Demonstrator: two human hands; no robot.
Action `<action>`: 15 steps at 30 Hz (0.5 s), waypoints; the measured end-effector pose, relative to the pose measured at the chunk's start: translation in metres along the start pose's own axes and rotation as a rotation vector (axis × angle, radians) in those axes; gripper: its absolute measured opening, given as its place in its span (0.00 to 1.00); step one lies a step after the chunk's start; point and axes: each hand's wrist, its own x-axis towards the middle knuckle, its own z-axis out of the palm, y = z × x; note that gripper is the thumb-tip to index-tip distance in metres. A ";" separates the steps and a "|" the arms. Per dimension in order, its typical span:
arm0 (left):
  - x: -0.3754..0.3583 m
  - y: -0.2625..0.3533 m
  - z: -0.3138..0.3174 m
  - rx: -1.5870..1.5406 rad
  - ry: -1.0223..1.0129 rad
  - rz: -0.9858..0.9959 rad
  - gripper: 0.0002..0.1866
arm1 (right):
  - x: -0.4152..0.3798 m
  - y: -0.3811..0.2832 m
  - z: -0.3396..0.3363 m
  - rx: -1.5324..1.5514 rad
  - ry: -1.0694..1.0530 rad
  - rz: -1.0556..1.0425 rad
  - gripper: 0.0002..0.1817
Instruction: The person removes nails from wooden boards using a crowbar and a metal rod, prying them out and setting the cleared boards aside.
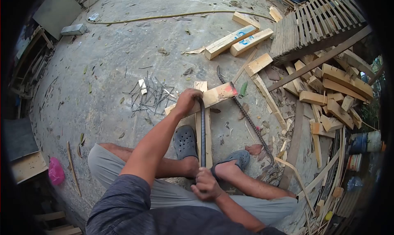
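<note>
My right hand (206, 185) is closed around the lower end of a dark metal pry bar (202, 132), close to my lap. At the bar's far, bent end, my left hand (188, 101) is closed, pressed against a short wooden block (218, 94) with a red-marked end. The bar's tip is hidden by that hand and the block. Beneath the block runs a longer wooden piece (209, 138), between my grey clogs (185, 141). A heap of loose nails (150, 96) lies left of the block.
A ribbed steel bar (251, 124) with a hooked end lies at right. Beyond are wooden beams (230, 41), a slatted pallet (305, 26) and a pile of wood offcuts (324, 96). A hose (164, 17) crosses the far floor; a pink bag (56, 171) lies left.
</note>
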 end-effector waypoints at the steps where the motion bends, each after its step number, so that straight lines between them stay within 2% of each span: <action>1: 0.004 -0.003 -0.013 0.061 -0.006 0.055 0.12 | 0.010 0.002 -0.006 0.015 -0.001 -0.049 0.15; 3: 0.004 0.009 -0.038 0.143 -0.076 0.137 0.13 | 0.032 -0.014 -0.026 0.054 0.019 -0.077 0.15; 5: 0.013 0.010 -0.062 0.328 0.074 0.188 0.12 | 0.068 -0.024 -0.063 0.145 0.146 -0.066 0.13; 6: 0.016 0.015 -0.083 0.412 0.067 0.058 0.11 | 0.077 -0.027 -0.081 0.197 0.239 -0.063 0.12; 8: 0.016 0.021 -0.101 0.658 0.113 -0.127 0.13 | 0.095 -0.035 -0.113 0.453 0.610 0.033 0.16; 10: -0.001 0.023 -0.102 0.973 0.205 -0.265 0.17 | 0.100 -0.050 -0.154 0.602 0.642 0.057 0.16; 11: 0.003 0.038 -0.107 0.753 -0.261 -0.482 0.34 | 0.103 -0.063 -0.167 0.582 0.616 0.093 0.18; 12: -0.022 0.021 -0.089 0.611 -0.362 -0.326 0.44 | 0.105 -0.078 -0.177 0.563 0.596 0.133 0.20; 13: -0.040 0.038 -0.067 0.629 -0.395 -0.329 0.51 | 0.102 -0.086 -0.181 0.542 0.582 0.174 0.23; 14: -0.054 0.064 -0.044 0.723 -0.534 -0.535 0.54 | 0.089 -0.090 -0.180 0.491 0.581 0.194 0.23; 15: -0.058 0.040 -0.036 0.576 -0.539 -0.574 0.54 | 0.081 -0.089 -0.180 0.432 0.579 0.201 0.24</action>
